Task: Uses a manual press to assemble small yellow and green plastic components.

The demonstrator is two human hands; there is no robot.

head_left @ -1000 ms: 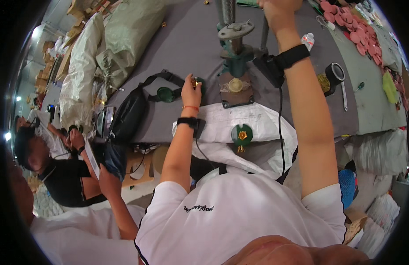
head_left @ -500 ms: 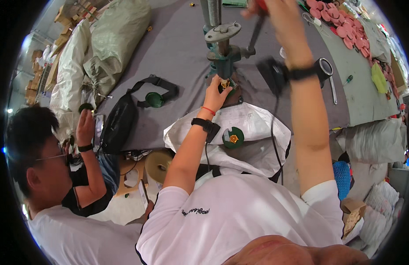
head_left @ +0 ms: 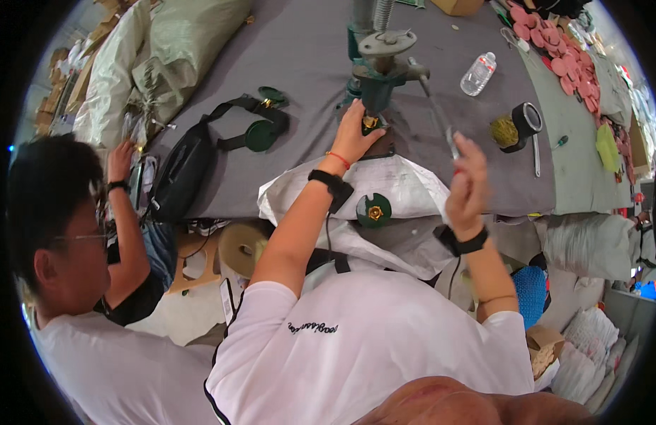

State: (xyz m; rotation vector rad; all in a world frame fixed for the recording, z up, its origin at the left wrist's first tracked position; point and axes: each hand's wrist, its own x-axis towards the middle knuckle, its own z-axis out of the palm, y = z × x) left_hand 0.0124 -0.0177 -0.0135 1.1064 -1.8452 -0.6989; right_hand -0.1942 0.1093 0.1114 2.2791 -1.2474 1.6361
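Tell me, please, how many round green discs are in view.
4: one disc at the left hand beneath the metal press, one on the white sack, one and another by the black strap. Others may be hidden.

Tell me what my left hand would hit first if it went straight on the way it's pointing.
Your left hand would probably meet the teal press first: its lower body stands just ahead in this view, though I can't tell what gap remains.

green disc [head_left: 378, 128]: topped with gold-coloured piece [head_left: 370, 122], held at foot of press [head_left: 376, 88] by left fingers [head_left: 357, 113] | press: teal, stood upright on surface [head_left: 300, 53] | lever [head_left: 436, 110]: slanted from press's right side, lower end blurred near right hand [head_left: 469, 185]
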